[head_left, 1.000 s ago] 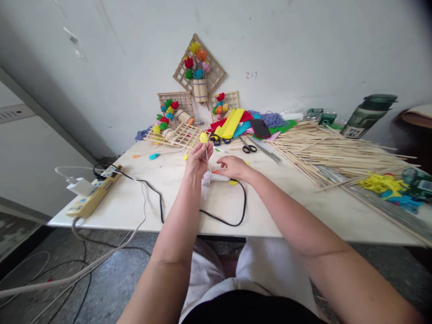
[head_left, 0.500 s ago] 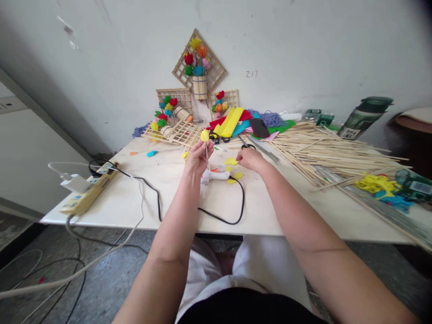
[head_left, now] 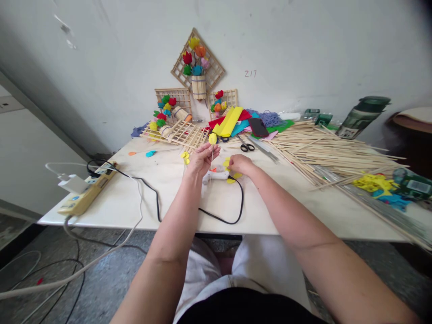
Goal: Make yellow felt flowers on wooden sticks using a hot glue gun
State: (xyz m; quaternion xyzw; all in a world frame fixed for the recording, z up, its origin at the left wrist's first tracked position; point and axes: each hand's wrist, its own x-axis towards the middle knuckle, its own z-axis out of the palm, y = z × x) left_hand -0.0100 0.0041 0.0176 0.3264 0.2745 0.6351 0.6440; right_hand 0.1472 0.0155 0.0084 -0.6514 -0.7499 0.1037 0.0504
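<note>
Yellow petals (head_left: 238, 175) lie unattached by the right hand (head_left: 241, 164) (its hold unclear), but a bud (head_left: 212, 138) already tops the left hand's (head_left: 201, 160) pinched stick (head_left: 212, 156).

On the pale wall (head_left: 290, 54) we can read a small handwritten number, "217" (head_left: 250, 73), in thin reddish strokes, its first character shaped so that we could also take it for a Z; the pale label on the dark bottle (head_left: 364, 118) and the white label on the green packaging (head_left: 417, 185) carry marks too small for us to read
</note>
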